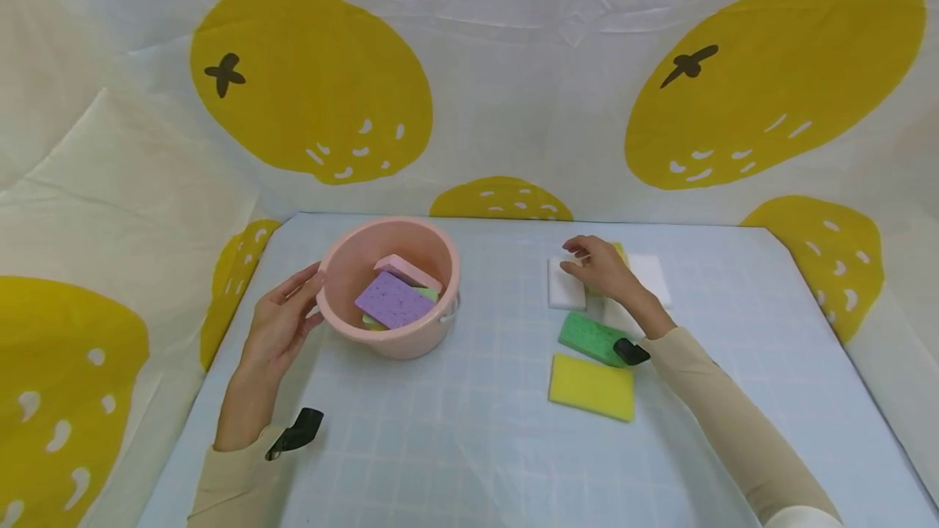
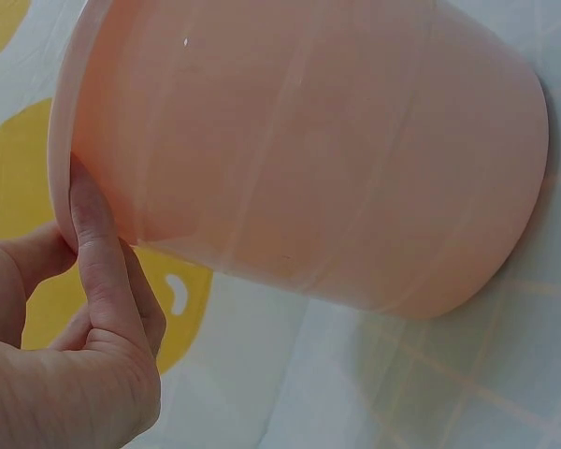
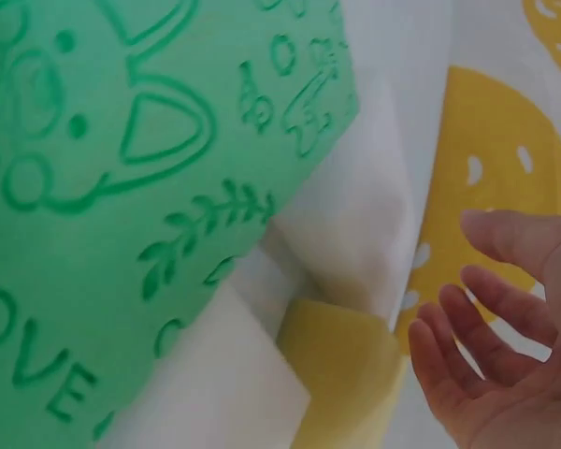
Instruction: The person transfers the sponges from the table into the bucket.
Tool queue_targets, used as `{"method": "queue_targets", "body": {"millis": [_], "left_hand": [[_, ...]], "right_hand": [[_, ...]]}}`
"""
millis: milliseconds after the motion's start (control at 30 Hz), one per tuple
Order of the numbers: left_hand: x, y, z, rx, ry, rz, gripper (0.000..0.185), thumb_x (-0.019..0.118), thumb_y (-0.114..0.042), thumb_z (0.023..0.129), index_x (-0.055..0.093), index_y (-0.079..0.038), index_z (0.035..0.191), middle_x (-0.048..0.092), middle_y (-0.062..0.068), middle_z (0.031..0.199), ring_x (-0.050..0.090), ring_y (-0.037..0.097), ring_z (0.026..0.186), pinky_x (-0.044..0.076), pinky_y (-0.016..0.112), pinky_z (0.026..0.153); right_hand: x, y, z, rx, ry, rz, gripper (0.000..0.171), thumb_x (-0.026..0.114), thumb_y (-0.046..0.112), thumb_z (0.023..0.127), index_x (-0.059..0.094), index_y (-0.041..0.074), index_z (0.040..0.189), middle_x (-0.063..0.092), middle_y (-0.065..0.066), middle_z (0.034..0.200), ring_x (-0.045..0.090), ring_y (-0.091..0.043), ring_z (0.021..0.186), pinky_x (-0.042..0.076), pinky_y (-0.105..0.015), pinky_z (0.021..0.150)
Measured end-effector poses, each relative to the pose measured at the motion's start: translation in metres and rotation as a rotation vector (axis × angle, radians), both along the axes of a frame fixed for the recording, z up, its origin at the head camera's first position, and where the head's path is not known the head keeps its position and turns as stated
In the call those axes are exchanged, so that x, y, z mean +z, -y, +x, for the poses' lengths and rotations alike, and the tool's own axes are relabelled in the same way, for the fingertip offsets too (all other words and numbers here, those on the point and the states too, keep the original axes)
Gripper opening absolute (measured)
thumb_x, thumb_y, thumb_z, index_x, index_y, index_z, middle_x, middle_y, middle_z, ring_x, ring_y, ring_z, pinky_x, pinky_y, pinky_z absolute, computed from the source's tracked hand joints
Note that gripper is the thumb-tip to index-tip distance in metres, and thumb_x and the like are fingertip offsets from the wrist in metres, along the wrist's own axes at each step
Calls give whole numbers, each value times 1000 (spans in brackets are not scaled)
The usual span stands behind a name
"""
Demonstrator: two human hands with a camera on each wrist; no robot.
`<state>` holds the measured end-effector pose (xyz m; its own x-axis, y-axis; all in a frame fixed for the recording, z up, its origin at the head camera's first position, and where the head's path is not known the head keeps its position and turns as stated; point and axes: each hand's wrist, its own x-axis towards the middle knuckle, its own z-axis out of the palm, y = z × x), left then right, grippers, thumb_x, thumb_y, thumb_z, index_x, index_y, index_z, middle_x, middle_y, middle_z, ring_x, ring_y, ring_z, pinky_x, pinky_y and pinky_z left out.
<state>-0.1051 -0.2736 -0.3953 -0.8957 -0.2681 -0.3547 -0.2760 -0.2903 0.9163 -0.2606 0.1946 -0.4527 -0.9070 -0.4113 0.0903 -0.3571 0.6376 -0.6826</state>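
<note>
A pink bucket [image 1: 402,346] stands at the left, with a purple sponge [image 1: 392,300], a pink sponge [image 1: 406,270] and a light green piece [image 1: 372,323] inside. My left hand [image 1: 282,323] pinches the bucket's left rim between thumb and fingers, seen close in the left wrist view. Over the sponges at the right hovers my right hand [image 1: 605,271], its fingers loosely bent and holding nothing. Near it lie a white sponge [image 1: 565,290], a partly hidden yellow sponge [image 3: 341,360] and a white block [image 1: 653,271]. Closer to me are a green sponge [image 1: 589,338] with embossed drawings and a yellow sponge [image 1: 591,388].
A light blue checked cloth [image 1: 440,446] covers the table. White sheeting [image 1: 506,63] with large yellow fruit prints rises behind and at both sides. Small black devices [image 1: 297,433] are worn at both wrists.
</note>
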Motion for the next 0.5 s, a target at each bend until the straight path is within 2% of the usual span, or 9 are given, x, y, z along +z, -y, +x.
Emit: {"method": "queue_targets", "body": {"millis": [233, 367, 500], "left_hand": [[-2, 0, 0, 1, -22, 15, 72, 83, -35, 87, 54, -12, 149, 66, -7, 124, 67, 7, 104, 58, 23, 84], [-2, 0, 0, 2, -16, 7, 73, 83, -37, 87, 54, -13, 150, 66, -7, 125, 67, 7, 105, 58, 23, 85], [-1, 0, -1, 5, -14, 3, 74, 83, -37, 87, 53, -13, 150, 66, -7, 126, 66, 7, 106, 58, 23, 85]], "right_hand": [[-10, -3, -2, 27, -24, 172, 39, 71, 4, 96, 60, -16, 128, 60, -33, 123, 58, -46, 113, 49, -57, 99], [-12, -3, -2, 68, -62, 274, 41, 69, 5, 98, 58, -20, 128, 58, -38, 126, 53, -52, 119, 42, -60, 105], [-11, -1, -1, 89, -36, 314, 43, 63, 7, 101, 53, -21, 132, 54, -40, 131, 45, -55, 124, 35, -63, 108]]}}
